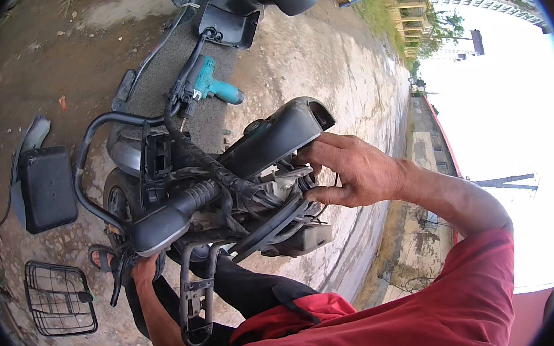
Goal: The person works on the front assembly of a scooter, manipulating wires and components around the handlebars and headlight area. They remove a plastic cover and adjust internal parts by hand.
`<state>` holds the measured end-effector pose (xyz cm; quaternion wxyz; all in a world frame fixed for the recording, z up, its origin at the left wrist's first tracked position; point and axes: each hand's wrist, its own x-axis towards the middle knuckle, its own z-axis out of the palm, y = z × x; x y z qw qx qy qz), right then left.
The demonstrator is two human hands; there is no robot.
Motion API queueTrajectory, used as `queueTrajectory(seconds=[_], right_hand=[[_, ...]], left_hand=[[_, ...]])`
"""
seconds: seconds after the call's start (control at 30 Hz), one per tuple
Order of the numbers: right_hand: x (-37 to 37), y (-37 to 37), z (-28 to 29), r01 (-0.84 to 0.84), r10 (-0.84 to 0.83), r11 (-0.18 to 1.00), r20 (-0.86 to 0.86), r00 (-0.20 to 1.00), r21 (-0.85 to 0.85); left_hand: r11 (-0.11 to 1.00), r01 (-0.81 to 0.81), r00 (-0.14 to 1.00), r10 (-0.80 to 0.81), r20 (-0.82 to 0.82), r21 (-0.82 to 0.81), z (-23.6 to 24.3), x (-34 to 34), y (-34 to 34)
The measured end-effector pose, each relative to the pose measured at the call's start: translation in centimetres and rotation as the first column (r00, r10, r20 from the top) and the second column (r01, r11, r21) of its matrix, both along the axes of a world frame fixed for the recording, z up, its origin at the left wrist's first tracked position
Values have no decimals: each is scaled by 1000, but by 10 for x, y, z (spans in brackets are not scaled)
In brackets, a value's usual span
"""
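Black casings and bare tubes make up the partly stripped scooter (226,176) in the middle of the view. The right hand (356,171) is at it beside a black casing (274,135), thumb and fingers curved; I cannot tell whether they pinch anything. The left hand (144,270) is mostly hidden beneath a rounded black cover (160,228), its grip unclear. A teal drill (209,83) lies beyond.

Bright daylight, blown-out sky (520,111)
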<state>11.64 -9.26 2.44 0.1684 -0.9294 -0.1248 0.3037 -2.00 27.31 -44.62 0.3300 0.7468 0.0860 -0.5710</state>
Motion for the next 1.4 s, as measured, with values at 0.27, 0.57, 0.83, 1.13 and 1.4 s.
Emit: queueTrajectory(seconds=[0.27, 0.57, 0.83, 1.13, 1.4], right_hand=[[0, 24, 7, 551, -609, 789, -233, 758, -271], [1, 1, 1, 71, -72, 997, -49, 996, -10], [4, 27, 10, 562, -621, 781, -245, 744, -274], [-5, 7, 4, 122, -124, 991, -39, 991, -58], [0, 25, 5, 598, -659, 750, -234, 715, -284]], left_hand=[[1000, 1, 1000, -1, -18, -7, 2, 4, 0], [1000, -1, 999, 1, -49, -12, 32, 20, -5], [999, -36, 998, 35, -48, -26, 21, 15, -2], [998, -51, 999, 50, -11, -48, 12, 8, -2], [1000, 12, 999, -11, -37, 11, 9, 8, 0]])
